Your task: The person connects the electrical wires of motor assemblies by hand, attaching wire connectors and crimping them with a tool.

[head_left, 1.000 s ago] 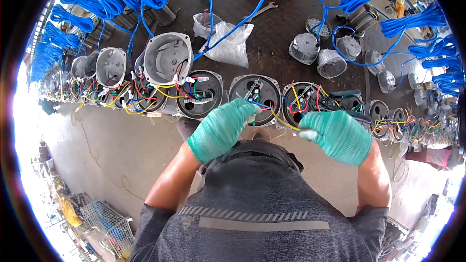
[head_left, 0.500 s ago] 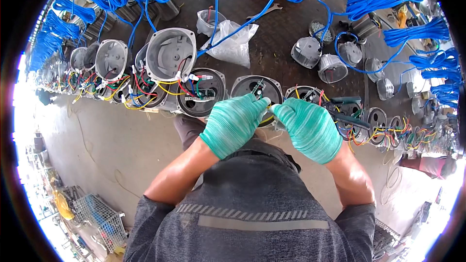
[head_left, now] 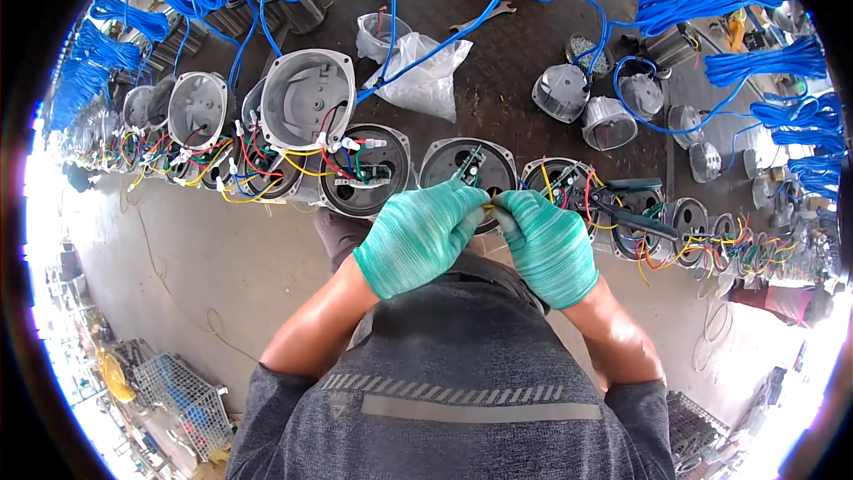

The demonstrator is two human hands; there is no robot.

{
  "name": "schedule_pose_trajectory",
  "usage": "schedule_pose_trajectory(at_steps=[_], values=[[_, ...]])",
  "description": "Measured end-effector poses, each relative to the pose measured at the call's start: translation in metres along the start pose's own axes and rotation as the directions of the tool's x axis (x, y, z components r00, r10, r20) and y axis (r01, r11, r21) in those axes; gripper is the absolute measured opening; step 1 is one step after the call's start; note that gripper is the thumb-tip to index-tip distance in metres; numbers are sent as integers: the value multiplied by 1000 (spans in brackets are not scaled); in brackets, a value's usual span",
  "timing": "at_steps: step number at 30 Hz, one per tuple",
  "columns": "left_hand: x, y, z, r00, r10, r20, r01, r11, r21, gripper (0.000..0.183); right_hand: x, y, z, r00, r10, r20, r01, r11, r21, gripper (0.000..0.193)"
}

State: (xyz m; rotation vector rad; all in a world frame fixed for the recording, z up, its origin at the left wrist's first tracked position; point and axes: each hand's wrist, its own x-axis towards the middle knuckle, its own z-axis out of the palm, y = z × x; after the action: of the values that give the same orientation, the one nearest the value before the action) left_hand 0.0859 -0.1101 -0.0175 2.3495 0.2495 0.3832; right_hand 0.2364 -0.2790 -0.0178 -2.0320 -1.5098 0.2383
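Both my hands wear green knit gloves, and their fingertips meet at the near edge of a round grey metal housing (head_left: 429,164) with a green circuit board (head_left: 469,163) in it. My left hand (head_left: 422,238) is closed in a pinch at a short yellow wire (head_left: 488,207). My right hand (head_left: 551,247) pinches at the same wire from the other side. Fingers cover most of the wire and its ends. Just left stands a similar housing (head_left: 364,197) with a board and coloured wires. To the right, dark-handled pliers (head_left: 644,220) lie across another wired housing (head_left: 553,169).
Along the bench edge, several wired housings run both ways. A deep grey housing (head_left: 308,100) sits tipped up at left. Behind lie a clear plastic bag (head_left: 426,76), a wrench (head_left: 489,16) and grey caps (head_left: 562,92). Blue cable coils (head_left: 715,0) ring the far side; one blue cable crosses the bench.
My hands have come slightly nearer to me, and the right has moved left and lower, with its fingertips now against the left hand's. More of the right-hand housing shows.
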Motion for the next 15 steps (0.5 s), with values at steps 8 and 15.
schedule_pose_trajectory(at_steps=[8, 15], values=[[-9, -4, 1, 1000, -26, 7, 27, 987, -157, 24, 2, -24, 0, 925, 358, 129, -374, 792, 482, 21], [-14, -7, 4, 999, -7, -47, -1, 986, -167, 18, 0, -14, 0, 714, 370, 595, -653, 46, 756, 30]])
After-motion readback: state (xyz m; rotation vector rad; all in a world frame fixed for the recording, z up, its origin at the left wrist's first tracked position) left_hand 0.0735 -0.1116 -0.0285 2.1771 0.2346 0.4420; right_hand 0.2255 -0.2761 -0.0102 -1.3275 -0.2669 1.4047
